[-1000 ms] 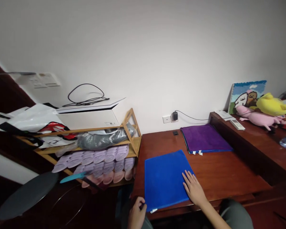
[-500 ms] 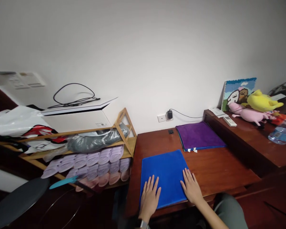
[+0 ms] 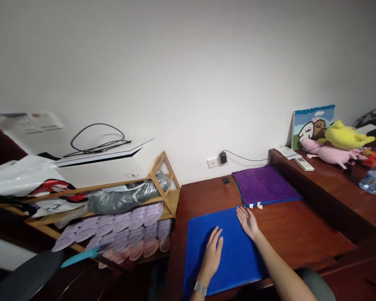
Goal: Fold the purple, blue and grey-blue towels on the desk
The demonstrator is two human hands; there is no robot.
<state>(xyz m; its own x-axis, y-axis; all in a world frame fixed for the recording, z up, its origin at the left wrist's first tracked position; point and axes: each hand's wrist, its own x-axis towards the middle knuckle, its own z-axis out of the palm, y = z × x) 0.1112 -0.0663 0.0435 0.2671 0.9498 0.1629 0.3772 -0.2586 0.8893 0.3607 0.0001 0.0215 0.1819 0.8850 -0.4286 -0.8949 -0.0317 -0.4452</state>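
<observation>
A blue cloth (image 3: 232, 255) lies spread flat on the brown wooden desk (image 3: 203, 194), close to its front edge. Over the middle of this cloth is my left hand (image 3: 212, 253), turned on its side with fingers stretched and nothing held. My right hand (image 3: 248, 222) is at the cloth's far right corner, palm partly turned up, fingers extended and empty. Whether either hand touches the cloth is hard to tell. Just beyond my right hand, a flat stack of cloths with a purple cloth (image 3: 266, 184) on top shows white tags at its near edge.
Left of the desk stands a wooden rack (image 3: 172, 200) with rows of slippers (image 3: 138, 215) and a white box (image 3: 100, 171). On the raised right ledge are a remote control (image 3: 304, 164), plush toys (image 3: 329, 152) and a plastic bottle (image 3: 374, 182). A black plug (image 3: 223, 157) sits in the wall socket.
Both hands have left their flat positions on the blue cloth's sides. My left hand moved right and tilted; my right hand went farther away to the far corner, palm turning up. The view tipped slightly up.
</observation>
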